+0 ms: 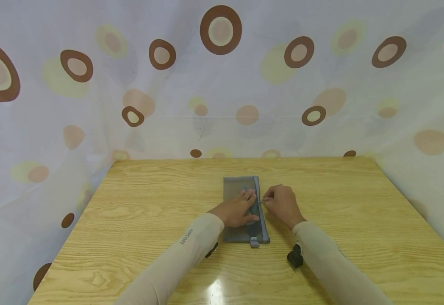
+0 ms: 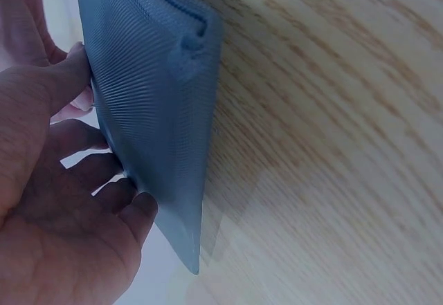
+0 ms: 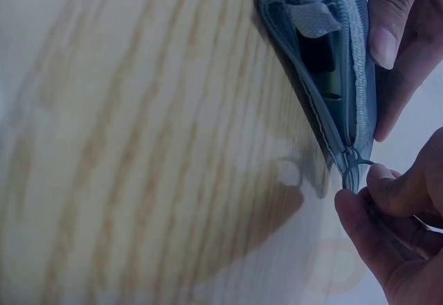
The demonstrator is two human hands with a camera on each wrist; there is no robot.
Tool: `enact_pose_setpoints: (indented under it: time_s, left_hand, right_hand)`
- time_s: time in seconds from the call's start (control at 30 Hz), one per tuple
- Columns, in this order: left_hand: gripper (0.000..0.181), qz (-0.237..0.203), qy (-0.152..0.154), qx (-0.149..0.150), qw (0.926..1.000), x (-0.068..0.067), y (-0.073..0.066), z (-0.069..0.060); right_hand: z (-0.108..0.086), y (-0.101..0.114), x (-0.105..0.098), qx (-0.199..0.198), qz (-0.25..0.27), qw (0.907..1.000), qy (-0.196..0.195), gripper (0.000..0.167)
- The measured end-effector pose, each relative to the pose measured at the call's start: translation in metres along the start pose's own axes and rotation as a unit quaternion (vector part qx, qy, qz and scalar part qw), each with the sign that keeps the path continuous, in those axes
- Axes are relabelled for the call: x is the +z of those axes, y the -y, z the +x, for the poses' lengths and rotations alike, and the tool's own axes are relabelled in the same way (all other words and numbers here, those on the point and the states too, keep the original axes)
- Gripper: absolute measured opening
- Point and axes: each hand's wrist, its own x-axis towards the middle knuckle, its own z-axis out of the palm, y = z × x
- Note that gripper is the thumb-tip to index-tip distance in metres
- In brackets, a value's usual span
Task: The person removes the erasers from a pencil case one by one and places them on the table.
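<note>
Pouch (image 1: 232, 188) zip (image 1: 264, 226) midway: gaping toward 6 o'clock, 12 side seemingly closed. Left hand (image 1: 239, 209) unclenched atop; right hand (image 1: 284, 206) pinches pull (image 3: 358, 163).

In the head view, the left hand (image 1: 239, 208) covers the middle part of the grey-blue pouch (image 1: 237, 185), so what lies beneath it is hidden. The content (image 3: 330, 84) (something dark and something greenish) shows only partly inside, and I cannot tell what it is. The zip pull (image 3: 351, 171) is partly hidden by the right hand (image 1: 283, 205). The white label (image 1: 253, 239) is too small for reading. The bottom edge cuts off the left sleeve (image 1: 180, 256) and the right sleeve (image 1: 332, 258).
</note>
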Motion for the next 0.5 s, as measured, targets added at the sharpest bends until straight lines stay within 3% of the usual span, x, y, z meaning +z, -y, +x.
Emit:
enact_pose_setpoints:
  time_s: [0.5]
  left_hand:
    - [0.077, 0.0, 0.005, 0.002, 1.0, -0.0011, -0.0014, -0.0006]
  right_hand:
    - [0.0041, -0.0014, -0.0008, 0.018, 0.015, 0.9997, 0.007, 0.01]
